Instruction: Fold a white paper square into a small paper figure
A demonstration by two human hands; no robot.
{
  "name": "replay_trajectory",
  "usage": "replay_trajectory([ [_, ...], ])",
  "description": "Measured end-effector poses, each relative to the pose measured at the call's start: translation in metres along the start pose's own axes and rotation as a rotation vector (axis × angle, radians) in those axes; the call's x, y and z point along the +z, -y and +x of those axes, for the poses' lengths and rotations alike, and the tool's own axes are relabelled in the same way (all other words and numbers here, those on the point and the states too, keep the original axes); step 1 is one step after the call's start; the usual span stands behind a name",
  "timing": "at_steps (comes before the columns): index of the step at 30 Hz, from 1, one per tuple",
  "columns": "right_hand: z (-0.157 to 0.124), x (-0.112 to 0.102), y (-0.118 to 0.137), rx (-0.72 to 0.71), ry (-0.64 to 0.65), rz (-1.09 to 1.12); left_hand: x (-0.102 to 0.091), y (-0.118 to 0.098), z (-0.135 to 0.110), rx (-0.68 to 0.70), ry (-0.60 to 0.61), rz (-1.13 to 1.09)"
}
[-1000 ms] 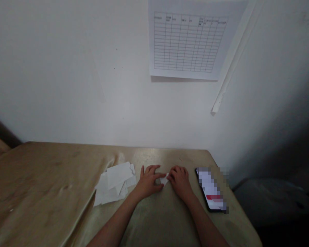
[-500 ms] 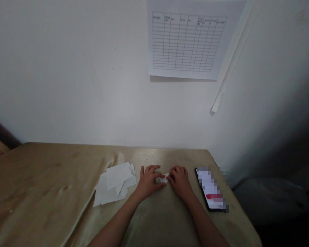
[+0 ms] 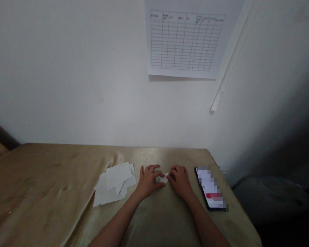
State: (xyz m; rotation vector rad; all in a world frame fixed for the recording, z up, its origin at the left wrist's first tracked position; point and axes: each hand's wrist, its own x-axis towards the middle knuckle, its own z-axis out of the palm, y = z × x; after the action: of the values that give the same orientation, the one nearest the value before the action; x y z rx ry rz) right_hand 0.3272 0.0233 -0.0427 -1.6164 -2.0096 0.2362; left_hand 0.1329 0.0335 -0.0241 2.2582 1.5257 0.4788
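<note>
Between my two hands, on the tabletop, lies a small white piece of paper, partly covered by fingers. My left hand grips its left side between thumb and index finger, while the other fingers stretch out above the table. At the paper's right edge, my right hand pinches it with the fingers bent. Left of my left hand is a loose pile of white paper pieces, overlapping and some with torn edges.
A phone with a lit, partly blurred screen lies right of my right hand. The table has a creased brown cover and meets a white wall. A printed grid sheet hangs on that wall. Something dark and rounded stands beyond the table's right edge.
Both hands keep nearly the same place and grip on the small paper. The view has shifted very slightly; the pile and phone stay put.
</note>
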Motion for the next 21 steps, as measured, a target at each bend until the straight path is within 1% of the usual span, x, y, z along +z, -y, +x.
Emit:
replay_trajectory([
  [8, -0.0011, 0.0010, 0.0014, 0.000, -0.024, 0.002, 0.0029, 0.0033, 0.0003, 0.006, 0.002, 0.006],
  [14, -0.0026, 0.0019, 0.0012, 0.006, -0.034, 0.032, 0.0012, -0.0001, -0.0040, 0.028, -0.012, 0.030],
  [21, -0.0037, 0.0001, -0.0035, -0.007, -0.019, -0.033, -0.0008, -0.0007, -0.0065, 0.042, 0.021, 0.050],
])
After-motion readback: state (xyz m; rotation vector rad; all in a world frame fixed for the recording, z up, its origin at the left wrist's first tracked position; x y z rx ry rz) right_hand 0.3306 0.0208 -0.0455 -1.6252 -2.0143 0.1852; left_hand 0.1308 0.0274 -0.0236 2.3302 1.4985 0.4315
